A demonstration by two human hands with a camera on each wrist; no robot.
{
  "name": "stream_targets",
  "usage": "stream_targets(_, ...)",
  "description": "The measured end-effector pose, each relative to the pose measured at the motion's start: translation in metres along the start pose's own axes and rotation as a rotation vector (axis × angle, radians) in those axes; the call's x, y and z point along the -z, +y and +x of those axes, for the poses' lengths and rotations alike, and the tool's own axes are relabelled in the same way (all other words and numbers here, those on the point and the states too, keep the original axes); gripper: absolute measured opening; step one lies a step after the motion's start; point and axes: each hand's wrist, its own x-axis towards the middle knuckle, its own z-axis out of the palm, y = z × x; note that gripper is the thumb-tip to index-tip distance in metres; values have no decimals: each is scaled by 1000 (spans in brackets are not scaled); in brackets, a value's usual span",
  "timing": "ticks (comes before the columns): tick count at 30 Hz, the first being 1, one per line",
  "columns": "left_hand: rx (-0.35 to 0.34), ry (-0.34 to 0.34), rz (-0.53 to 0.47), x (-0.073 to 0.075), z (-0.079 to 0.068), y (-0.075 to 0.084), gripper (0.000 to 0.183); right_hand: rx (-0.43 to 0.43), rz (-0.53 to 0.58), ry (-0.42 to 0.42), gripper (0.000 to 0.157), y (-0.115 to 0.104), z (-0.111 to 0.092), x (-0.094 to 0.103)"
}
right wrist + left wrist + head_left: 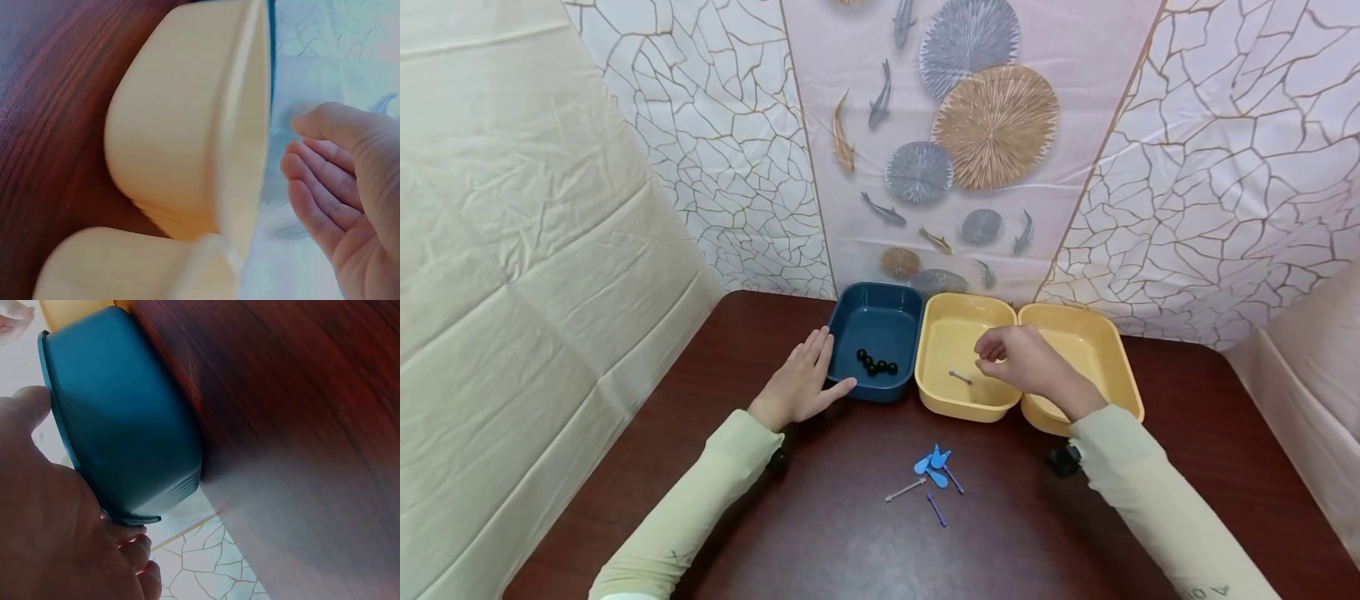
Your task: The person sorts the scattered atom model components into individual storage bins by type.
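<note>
My left hand (797, 382) rests with spread, straight fingers on the left rim of the dark blue tray (885, 299); in the left wrist view its thumb (32, 403) touches that rim. Several black balls (871, 364) lie in this tray's near part. Over the middle yellow tray (934, 348) hovers my right hand (1018, 358), its fingers loosely curved. In the right wrist view nothing shows between the thumb (331, 120) and fingers. Below it, a small purple rod (960, 377) with thicker ends lies on the tray's floor.
A second yellow tray (1116, 350) adjoins on the right. On the dark wooden table (820, 533), nearer me, lie several blue drop-shaped pieces (937, 479), a pale rod (905, 490) and two purple rods (936, 509). Patterned cloth (737, 167) hangs behind the trays.
</note>
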Motion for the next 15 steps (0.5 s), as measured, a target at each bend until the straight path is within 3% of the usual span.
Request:
stream_targets(7,-14,23,0,2,-2,1,93,18,3,-15,11,-30,-22,20)
stream_targets(15,-14,21,-1,2,-2,1,94,48,-5,-31,10,-49,-49,20)
